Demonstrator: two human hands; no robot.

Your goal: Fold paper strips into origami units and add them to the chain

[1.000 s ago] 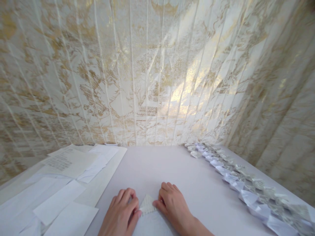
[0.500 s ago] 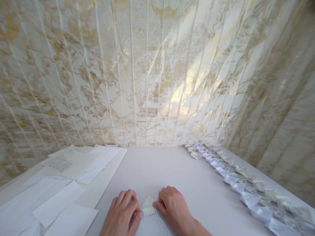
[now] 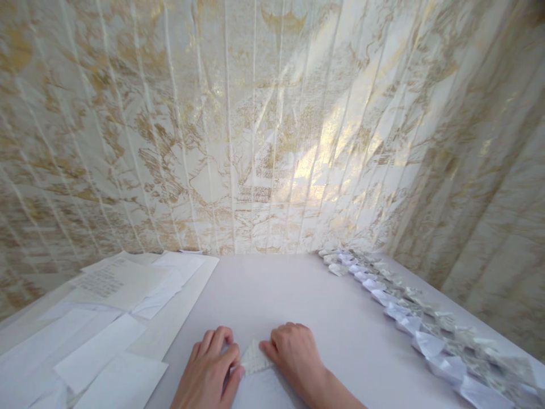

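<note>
A small folded paper piece (image 3: 254, 359) with a triangular printed tip lies on the white table (image 3: 298, 295) near the front edge. My left hand (image 3: 210, 369) rests on its left side, fingers curled and thumb pressing the fold. My right hand (image 3: 293, 355) presses its right side, fingers curled down with the fingertips on the paper's edge. Both hands hold the piece flat against the table.
Loose white sheets and a printed page (image 3: 114, 284) are spread over the left of the table. A long row of several folded paper pieces (image 3: 417, 324) runs along the right edge. A cream and gold curtain (image 3: 272, 125) hangs close behind.
My right hand has shifted slightly left over the folded piece, its fingertips closer to the triangular tip. My left hand has barely moved.
</note>
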